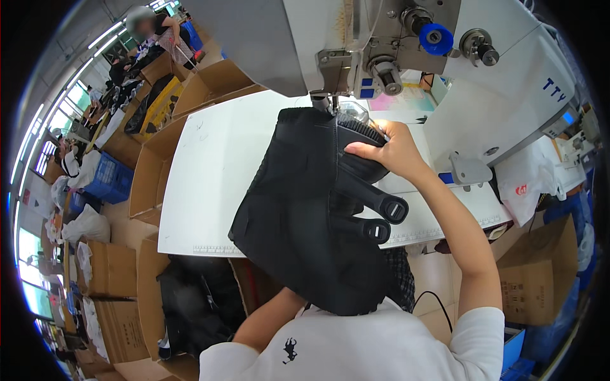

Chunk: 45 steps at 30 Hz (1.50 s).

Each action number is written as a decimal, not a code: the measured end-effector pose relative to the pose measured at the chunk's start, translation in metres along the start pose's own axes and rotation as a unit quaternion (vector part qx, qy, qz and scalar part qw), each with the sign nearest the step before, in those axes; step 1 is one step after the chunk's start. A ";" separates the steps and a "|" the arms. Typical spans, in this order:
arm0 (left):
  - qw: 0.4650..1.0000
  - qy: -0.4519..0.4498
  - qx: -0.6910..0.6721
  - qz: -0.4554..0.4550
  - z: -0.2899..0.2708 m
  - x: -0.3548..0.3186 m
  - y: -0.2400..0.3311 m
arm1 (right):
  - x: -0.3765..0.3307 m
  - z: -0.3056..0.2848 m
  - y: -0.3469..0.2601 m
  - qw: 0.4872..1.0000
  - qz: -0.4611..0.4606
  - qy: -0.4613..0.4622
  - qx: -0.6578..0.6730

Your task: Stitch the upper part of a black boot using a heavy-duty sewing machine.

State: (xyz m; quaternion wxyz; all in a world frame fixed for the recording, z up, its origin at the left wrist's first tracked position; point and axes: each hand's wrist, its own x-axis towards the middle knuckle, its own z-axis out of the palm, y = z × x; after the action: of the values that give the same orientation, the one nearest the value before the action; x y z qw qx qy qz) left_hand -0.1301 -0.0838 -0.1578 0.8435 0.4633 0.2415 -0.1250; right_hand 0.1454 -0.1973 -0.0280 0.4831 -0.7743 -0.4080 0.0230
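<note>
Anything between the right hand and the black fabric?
Nothing visible: the right hand grips the black fabric directly at its upper right, near the sewing machine needle area. The left hand is hidden.

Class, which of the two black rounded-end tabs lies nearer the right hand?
The upper tab, reaching farther right; the lower tab lies farther from the right hand.

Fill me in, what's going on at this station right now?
A person's right hand grips the edge of a black cloth, thumb on top, beside the working end of a sewing machine. The cloth lies on a white table and hangs over its near edge. Two straps stick out on the right. The left hand is hidden under the cloth.
</note>
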 end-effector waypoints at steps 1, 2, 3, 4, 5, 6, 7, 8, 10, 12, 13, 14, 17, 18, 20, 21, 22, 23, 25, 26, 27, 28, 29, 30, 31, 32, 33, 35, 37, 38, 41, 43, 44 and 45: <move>1.000 0.010 -0.003 0.002 -0.012 -0.008 0.010 | 0.001 0.004 0.002 1.000 -0.013 0.020 -0.020; 1.000 0.015 -0.007 0.001 -0.027 -0.017 0.018 | 0.000 0.001 -0.001 0.999 -0.016 0.021 -0.020; 1.000 0.021 -0.008 0.003 -0.050 -0.037 0.022 | -0.001 -0.005 -0.006 0.998 -0.001 0.015 -0.063; 0.999 0.033 -0.013 0.008 -0.052 -0.038 0.027 | 0.001 -0.002 -0.013 0.995 0.008 0.004 -0.100; 0.965 0.118 0.235 0.021 -0.041 -0.061 0.068 | -0.002 -0.007 -0.005 0.996 0.031 0.000 -0.079; 0.874 0.138 0.464 0.045 -0.058 -0.081 0.098 | -0.001 -0.009 -0.009 0.996 0.029 0.004 -0.079; 0.841 0.213 0.489 0.090 -0.040 -0.092 0.126 | -0.001 -0.011 -0.008 0.996 0.048 -0.024 -0.067; 0.799 0.287 0.510 0.136 -0.017 -0.101 0.157 | 0.000 -0.015 -0.006 0.995 0.067 -0.052 -0.054; 0.745 0.283 0.564 0.216 0.028 -0.093 0.195 | 0.004 -0.024 -0.010 0.994 0.050 -0.077 -0.057; 0.664 0.232 0.594 0.391 0.061 -0.059 0.212 | 0.010 -0.027 -0.018 0.973 0.078 -0.153 0.151; 0.665 0.159 0.595 0.423 0.061 -0.029 0.222 | 0.012 -0.022 -0.009 0.968 0.125 -0.121 0.184; 0.643 0.145 0.611 0.439 0.064 0.000 0.231 | 0.012 -0.018 -0.011 0.968 0.121 -0.121 0.185; 0.558 0.096 0.696 0.442 0.065 0.061 0.257 | 0.002 -0.004 -0.020 0.950 0.134 0.010 0.282; 0.567 0.045 0.695 0.440 0.069 0.070 0.263 | -0.002 -0.005 -0.016 0.952 0.127 0.020 0.278; 0.624 -0.014 0.669 0.404 0.069 0.079 0.271 | -0.003 -0.003 0.001 0.980 0.089 0.027 0.177; 0.677 -0.064 0.639 0.359 0.067 0.081 0.273 | -0.002 -0.003 0.002 0.980 0.092 0.025 0.177; 0.681 -0.064 0.637 0.356 0.062 0.085 0.277 | -0.001 -0.004 0.001 0.975 0.069 0.015 0.212; 0.699 -0.081 0.633 0.324 0.057 0.090 0.282 | 0.000 -0.003 0.003 0.968 0.047 0.004 0.248; 0.691 -0.096 0.644 0.315 0.063 0.087 0.290 | -0.001 -0.009 0.015 0.972 0.032 0.000 0.231; 0.691 -0.096 0.642 0.318 0.066 0.086 0.292 | -0.001 -0.012 0.019 0.976 0.017 -0.003 0.216; 0.687 -0.095 0.651 0.310 0.064 0.086 0.293 | 0.002 -0.010 0.009 0.968 0.011 0.002 0.250; 0.683 -0.095 0.658 0.303 0.061 0.087 0.294 | 0.004 -0.013 0.002 0.968 0.012 -0.004 0.251; 0.687 -0.092 0.655 0.301 0.061 0.086 0.297 | 0.006 -0.016 -0.004 0.970 0.013 -0.029 0.240; 0.708 -0.115 0.643 0.270 0.063 0.087 0.300 | 0.008 -0.018 -0.006 0.972 0.012 -0.053 0.228; 0.727 -0.137 0.629 0.238 0.064 0.087 0.301 | 0.009 -0.018 -0.006 0.972 0.011 -0.057 0.227; 0.729 -0.133 0.627 0.240 0.062 0.090 0.299 | 0.008 -0.017 -0.006 0.963 0.053 -0.071 0.253; 0.754 -0.144 0.586 0.260 0.061 0.094 0.295 | 0.006 -0.017 -0.006 0.953 0.098 -0.080 0.275; 0.776 -0.153 0.542 0.283 0.057 0.099 0.290 | 0.003 -0.016 -0.004 0.941 0.140 -0.091 0.294; 0.799 -0.126 0.520 0.276 0.057 0.099 0.285 | 0.001 -0.014 0.000 0.938 0.159 0.002 0.307; 0.799 -0.125 0.519 0.277 0.055 0.099 0.282 | 0.003 -0.015 0.001 0.939 0.157 0.000 0.306; 0.834 -0.114 0.477 0.253 0.053 0.101 0.275 | 0.004 -0.018 0.003 0.963 0.155 0.015 0.220; 0.862 -0.107 0.434 0.240 0.060 0.097 0.269 | 0.005 -0.018 0.020 0.966 0.138 0.017 0.217; 0.887 -0.100 0.391 0.226 0.062 0.096 0.268 | 0.006 -0.019 0.026 0.969 0.120 0.017 0.215; 0.905 -0.116 0.367 0.184 0.059 0.098 0.269 | 0.008 -0.018 0.024 0.969 0.118 0.012 0.215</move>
State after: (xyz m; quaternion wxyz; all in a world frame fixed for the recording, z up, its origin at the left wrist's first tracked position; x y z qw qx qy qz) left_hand 0.0874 0.0125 0.0115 0.6441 0.7583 -0.0102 -0.1002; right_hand 0.1726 -0.2105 -0.0336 0.6373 -0.6950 -0.2931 0.1578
